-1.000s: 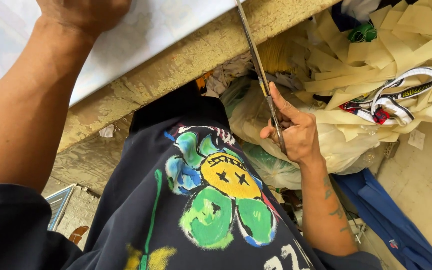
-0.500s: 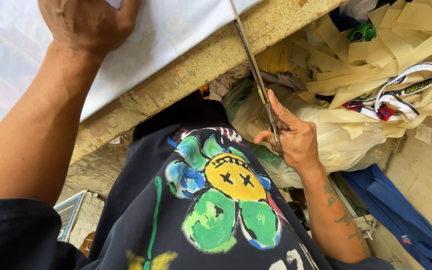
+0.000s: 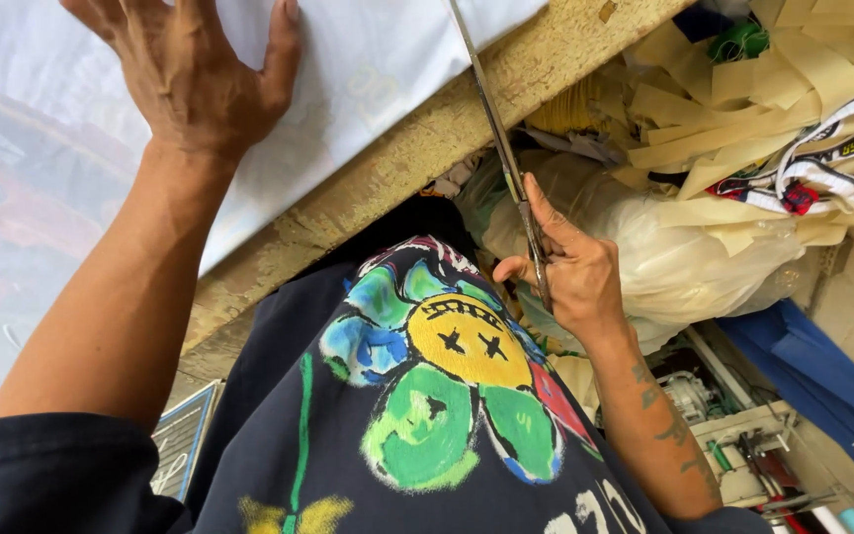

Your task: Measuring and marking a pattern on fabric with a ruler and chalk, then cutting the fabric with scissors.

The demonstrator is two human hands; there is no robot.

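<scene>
Left hand: your left hand (image 3: pixel 195 74) lies flat at the upper left of the frame, fingers spread, palm pressed down on the white sheet (image 3: pixel 368 69).
White sheet: it covers the upper left of the frame and its lower edge runs just beside the worn edge of the tabletop (image 3: pixel 417 158).
Right hand: your right hand (image 3: pixel 565 272), at centre right of the frame, is closed around the lower end of a long thin metal blade (image 3: pixel 491 119), with the index finger stretched up along it.
Metal blade: it rises from your right hand toward the top centre of the frame, crossing the tabletop edge and meeting the sheet near the top. You cannot tell whether it is one blade or a closed pair.
Shirt: your dark shirt with a painted flower (image 3: pixel 447 386) fills the lower centre, below the tabletop edge.
Scraps: a heap of pale yellow strips (image 3: pixel 733 119) sits at the upper right, with a whitish plastic bag (image 3: pixel 684 257) beneath it, just beside your right hand.
Blue cloth: it lies at the lower right (image 3: pixel 822 366).
</scene>
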